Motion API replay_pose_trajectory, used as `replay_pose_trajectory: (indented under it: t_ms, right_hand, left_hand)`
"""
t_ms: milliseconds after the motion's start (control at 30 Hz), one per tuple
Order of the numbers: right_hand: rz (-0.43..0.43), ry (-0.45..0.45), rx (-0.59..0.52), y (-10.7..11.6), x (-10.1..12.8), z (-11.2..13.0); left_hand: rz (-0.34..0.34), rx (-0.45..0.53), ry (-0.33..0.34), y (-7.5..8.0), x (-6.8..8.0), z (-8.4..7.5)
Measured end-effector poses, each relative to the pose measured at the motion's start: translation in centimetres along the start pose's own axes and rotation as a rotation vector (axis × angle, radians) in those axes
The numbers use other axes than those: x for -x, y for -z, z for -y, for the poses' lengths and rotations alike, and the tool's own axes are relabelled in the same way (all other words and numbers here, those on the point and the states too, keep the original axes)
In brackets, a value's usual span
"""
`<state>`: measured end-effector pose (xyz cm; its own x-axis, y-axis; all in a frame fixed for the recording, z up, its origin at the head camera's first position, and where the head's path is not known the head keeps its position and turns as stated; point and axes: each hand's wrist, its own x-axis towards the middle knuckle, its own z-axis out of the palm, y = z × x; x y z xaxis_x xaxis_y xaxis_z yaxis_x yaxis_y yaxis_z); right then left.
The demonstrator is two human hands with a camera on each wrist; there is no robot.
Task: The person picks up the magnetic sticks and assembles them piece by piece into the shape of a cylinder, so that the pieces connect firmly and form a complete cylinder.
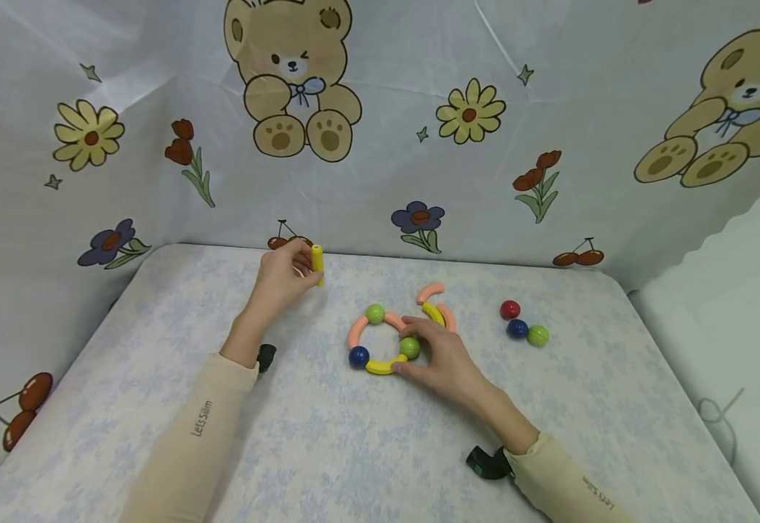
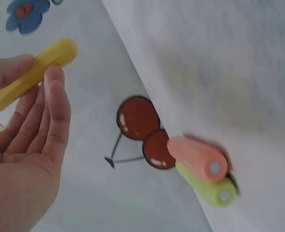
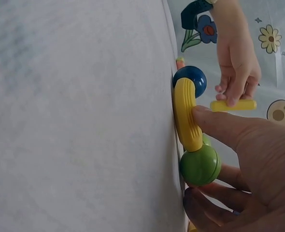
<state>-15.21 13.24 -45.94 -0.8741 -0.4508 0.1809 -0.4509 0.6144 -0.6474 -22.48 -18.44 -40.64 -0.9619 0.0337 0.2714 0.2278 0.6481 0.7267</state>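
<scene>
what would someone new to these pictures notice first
Probably the ring of colourful balls and curved pieces in the middle of the table, with the right hand gripping its right side. Next might come the yellow piece that the left hand pinches above the table, left of the ring. Behind, a large winking cartoon bear stands out on the pale hanging cloth.

"Lets Slim" lettering (image 1: 201, 419) on left sleeve (image 1: 187, 447); same on right sleeve (image 1: 563, 476).

Left hand (image 1: 282, 274) pinches, raised; right hand (image 1: 444, 362) grips.
</scene>
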Motion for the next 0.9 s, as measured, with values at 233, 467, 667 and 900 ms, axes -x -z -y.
replay_pose_trajectory:
  t_ms: [233,467,667,900]
  right_hand:
    - [0.024,-0.016,-0.006,-0.1,0.1,0.0]
    - [0.019,0.002,0.003,0.0,0.0,0.0]
    - [0.034,0.016,-0.011,0.0,0.0,-0.1]
    - [0.041,0.029,-0.006,0.0,0.0,-0.1]
  left_hand:
    - [0.134,0.013,-0.117,-2.7,0.7,-1.8]
    - [0.167,0.048,-0.22,-4.0,1.1,-3.3]
    - [0.25,0.063,-0.231,-5.3,1.4,-3.4]
    - [0.331,0.01,-0.182,-6.7,1.8,-2.6]
